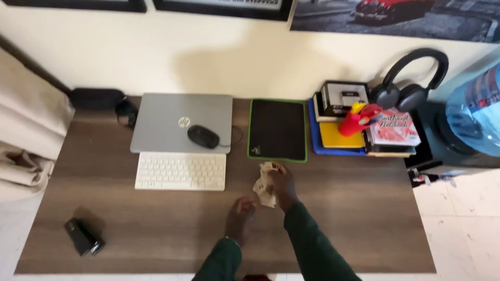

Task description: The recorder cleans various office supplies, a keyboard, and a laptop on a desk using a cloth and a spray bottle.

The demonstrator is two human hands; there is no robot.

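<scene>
My right hand (283,186) is closed around a crumpled pale cloth (264,185) on the brown wooden desk (156,224), just below the black mouse pad with a green border (277,130). Resting lower and to the left on the desk, my left hand (239,218) has its fingers curled and nothing visible in it. Both sleeves are dark green. A white keyboard (180,170) lies to the left of the cloth.
A closed silver laptop (172,117) carries a black mouse (203,136). Stacked books (393,135), a red pen cup (351,124), a small box and black headphones (414,78) stand at the right. A black stapler (83,238) lies front left. A water bottle (474,114) sits right.
</scene>
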